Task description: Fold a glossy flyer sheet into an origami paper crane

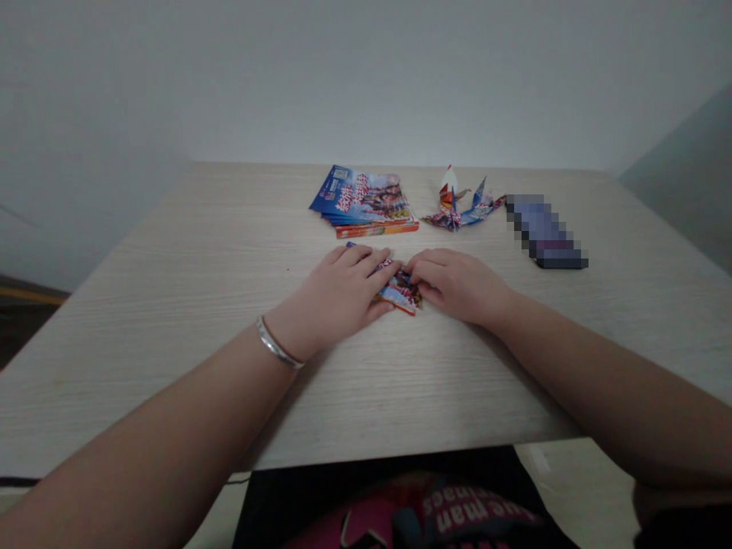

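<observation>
A small folded piece of printed paper (400, 290) lies on the pale wooden table (171, 305) in front of me. My left hand (337, 293) lies flat over its left part, fingers stretched out and pressing it down; a silver bangle sits on that wrist. My right hand (457, 284) has its fingers curled and pinches the paper's right edge. Most of the paper is hidden under both hands.
Behind the hands lies a stack of colourful printed sheets (364, 202). To its right stands a finished folded paper crane (460, 207). A dark flat object, blurred out (546, 230), lies further right. A plain wall rises behind the table.
</observation>
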A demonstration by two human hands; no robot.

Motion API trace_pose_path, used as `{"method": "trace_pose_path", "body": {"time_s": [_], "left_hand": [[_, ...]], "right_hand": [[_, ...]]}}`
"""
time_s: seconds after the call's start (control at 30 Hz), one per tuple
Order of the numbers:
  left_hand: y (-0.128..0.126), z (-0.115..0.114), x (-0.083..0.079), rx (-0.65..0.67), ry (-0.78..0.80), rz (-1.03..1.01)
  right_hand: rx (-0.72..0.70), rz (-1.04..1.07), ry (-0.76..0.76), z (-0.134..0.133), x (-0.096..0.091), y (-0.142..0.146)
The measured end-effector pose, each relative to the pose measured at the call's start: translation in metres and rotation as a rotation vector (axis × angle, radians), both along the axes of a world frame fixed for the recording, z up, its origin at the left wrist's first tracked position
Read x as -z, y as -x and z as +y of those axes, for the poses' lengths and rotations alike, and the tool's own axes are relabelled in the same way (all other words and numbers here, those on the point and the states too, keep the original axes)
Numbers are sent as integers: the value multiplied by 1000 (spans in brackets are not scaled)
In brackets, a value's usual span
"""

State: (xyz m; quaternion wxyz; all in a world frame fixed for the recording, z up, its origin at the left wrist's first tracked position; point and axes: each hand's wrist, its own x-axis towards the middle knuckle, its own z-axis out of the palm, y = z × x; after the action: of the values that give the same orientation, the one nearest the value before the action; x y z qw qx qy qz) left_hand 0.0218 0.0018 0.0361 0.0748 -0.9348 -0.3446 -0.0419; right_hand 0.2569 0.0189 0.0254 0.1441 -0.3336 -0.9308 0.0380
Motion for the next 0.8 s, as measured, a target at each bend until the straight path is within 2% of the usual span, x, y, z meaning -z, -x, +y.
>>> {"method": "trace_pose_path", "body": {"time_s": [0.37, 0.6, 0.8], "left_hand": [[5, 1, 20, -13, 43, -44], [1, -1, 10, -4, 33, -51], [0, 3, 8, 18, -5, -90]], "right_hand": [[-47, 62, 36, 2, 5, -2], [7, 58, 71, 2, 3, -4], [15, 174, 130, 2, 7, -9]]}}
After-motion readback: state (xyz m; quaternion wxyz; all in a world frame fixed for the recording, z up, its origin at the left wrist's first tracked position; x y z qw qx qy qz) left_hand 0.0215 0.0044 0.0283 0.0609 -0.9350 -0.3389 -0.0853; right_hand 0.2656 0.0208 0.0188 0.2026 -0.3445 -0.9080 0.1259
